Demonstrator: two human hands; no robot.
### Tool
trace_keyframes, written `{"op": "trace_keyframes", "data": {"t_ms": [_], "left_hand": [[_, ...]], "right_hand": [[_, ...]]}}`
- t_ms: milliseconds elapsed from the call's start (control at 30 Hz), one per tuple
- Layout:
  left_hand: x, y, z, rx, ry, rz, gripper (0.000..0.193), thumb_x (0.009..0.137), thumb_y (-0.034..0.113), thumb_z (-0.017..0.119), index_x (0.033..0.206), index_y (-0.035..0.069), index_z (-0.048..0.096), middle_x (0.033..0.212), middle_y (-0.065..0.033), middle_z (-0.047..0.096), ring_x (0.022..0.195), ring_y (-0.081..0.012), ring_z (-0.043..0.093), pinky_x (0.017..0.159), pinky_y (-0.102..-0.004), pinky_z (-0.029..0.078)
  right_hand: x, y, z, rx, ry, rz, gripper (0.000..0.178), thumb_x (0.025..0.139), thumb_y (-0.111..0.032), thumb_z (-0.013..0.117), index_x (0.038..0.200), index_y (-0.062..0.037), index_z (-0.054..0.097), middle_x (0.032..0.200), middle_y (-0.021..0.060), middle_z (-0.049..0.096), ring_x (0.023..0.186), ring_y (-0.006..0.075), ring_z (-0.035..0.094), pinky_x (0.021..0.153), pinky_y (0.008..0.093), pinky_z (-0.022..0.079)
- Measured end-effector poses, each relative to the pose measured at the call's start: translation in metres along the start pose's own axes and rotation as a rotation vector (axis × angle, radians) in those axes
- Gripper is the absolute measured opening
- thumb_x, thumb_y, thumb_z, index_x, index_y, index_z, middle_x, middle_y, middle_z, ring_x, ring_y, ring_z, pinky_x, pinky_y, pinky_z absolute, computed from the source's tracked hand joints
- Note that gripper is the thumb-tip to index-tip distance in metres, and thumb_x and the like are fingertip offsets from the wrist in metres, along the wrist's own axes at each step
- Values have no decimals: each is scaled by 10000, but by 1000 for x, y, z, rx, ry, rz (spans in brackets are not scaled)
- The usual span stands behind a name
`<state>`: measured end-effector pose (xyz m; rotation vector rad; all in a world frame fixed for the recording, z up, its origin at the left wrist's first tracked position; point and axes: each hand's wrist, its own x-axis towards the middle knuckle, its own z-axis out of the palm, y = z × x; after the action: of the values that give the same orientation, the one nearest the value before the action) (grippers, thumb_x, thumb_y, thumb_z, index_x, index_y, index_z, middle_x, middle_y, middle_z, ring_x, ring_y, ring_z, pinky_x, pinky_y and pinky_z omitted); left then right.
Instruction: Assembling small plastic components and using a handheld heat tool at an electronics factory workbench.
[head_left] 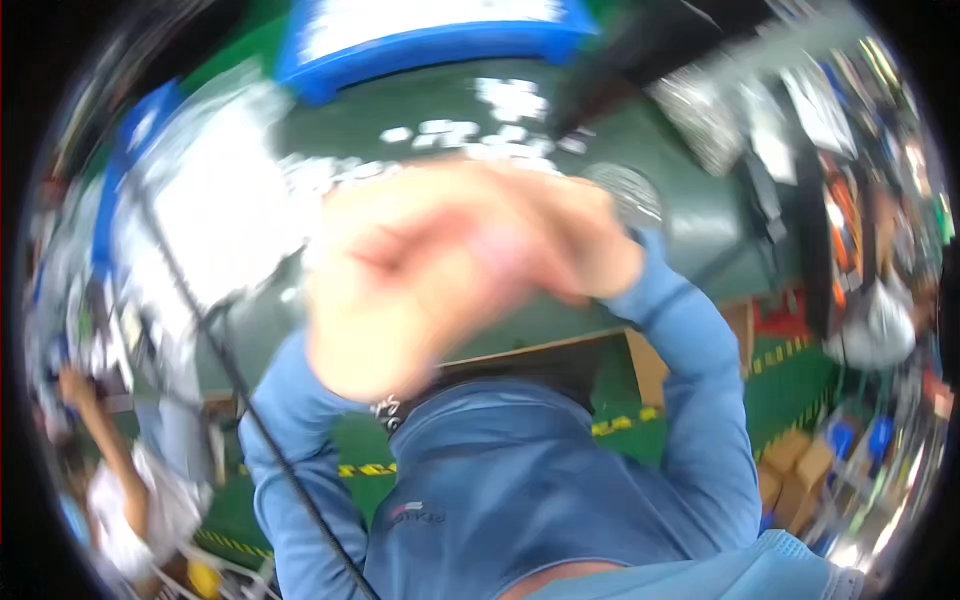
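My left hand [385, 275] and my right hand [590, 235] are raised close together over the near part of a dark green table [690, 215]. Both are heavily smeared by motion, and their fingers run into each other in the picture. Whether anything is between them cannot be made out. Just beyond the hands lie several small white pieces [510, 100], scattered on the tabletop. A round, silvery ridged object [628, 193] is on the table beside my right hand.
A blue tray [440, 45] with white contents stands at the far side. Large clear plastic bags [200, 210] cover the left side. A dark arm-like shape [640, 60] reaches in from the far right. A person [140, 500] is at lower left; cardboard boxes [795, 470] stand at lower right.
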<state>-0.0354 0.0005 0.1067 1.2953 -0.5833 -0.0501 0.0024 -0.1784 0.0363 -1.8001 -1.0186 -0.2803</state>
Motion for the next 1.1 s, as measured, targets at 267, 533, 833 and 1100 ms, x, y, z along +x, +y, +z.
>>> {"op": "trace_keyframes", "data": {"t_ms": [267, 533, 833, 1100], "left_hand": [[-14, 35, 14, -503, -588, 230, 580, 1009, 478, 498, 889, -72, 639, 782, -99, 592, 634, -121, 476, 538, -225, 346], [-8, 37, 19, -496, -544, 341, 703, 941, 639, 476, 815, -36, 625, 743, -59, 571, 557, -90, 412, 534, -187, 298], [-33, 15, -14, 112, -58, 388, 209, 910, 151, 667, 766, 1, 645, 715, -97, 556, 628, -225, 501, 567, -349, 390], [-2, -94, -76, 1063, 62, 590, 99, 851, 154, 664, 877, 65, 631, 876, -67, 565, 830, -255, 572, 728, -371, 454]], "right_hand": [[5, -15, 11, -101, -175, 89, 226, 801, -54, 774, 1008, -38, 686, 686, 45, 600, 531, 138, 561, 497, 263, 450], [6, -12, 6, -109, -174, 42, 198, 798, -45, 768, 979, -38, 689, 679, 48, 608, 526, 147, 569, 495, 267, 453], [15, -11, 4, -130, -170, -84, 185, 798, -62, 757, 965, -30, 684, 711, 85, 627, 611, 223, 633, 555, 315, 485], [10, -13, 8, -265, -76, 215, 140, 860, -8, 711, 996, 11, 684, 761, 63, 643, 613, 95, 567, 566, 232, 449]]}}
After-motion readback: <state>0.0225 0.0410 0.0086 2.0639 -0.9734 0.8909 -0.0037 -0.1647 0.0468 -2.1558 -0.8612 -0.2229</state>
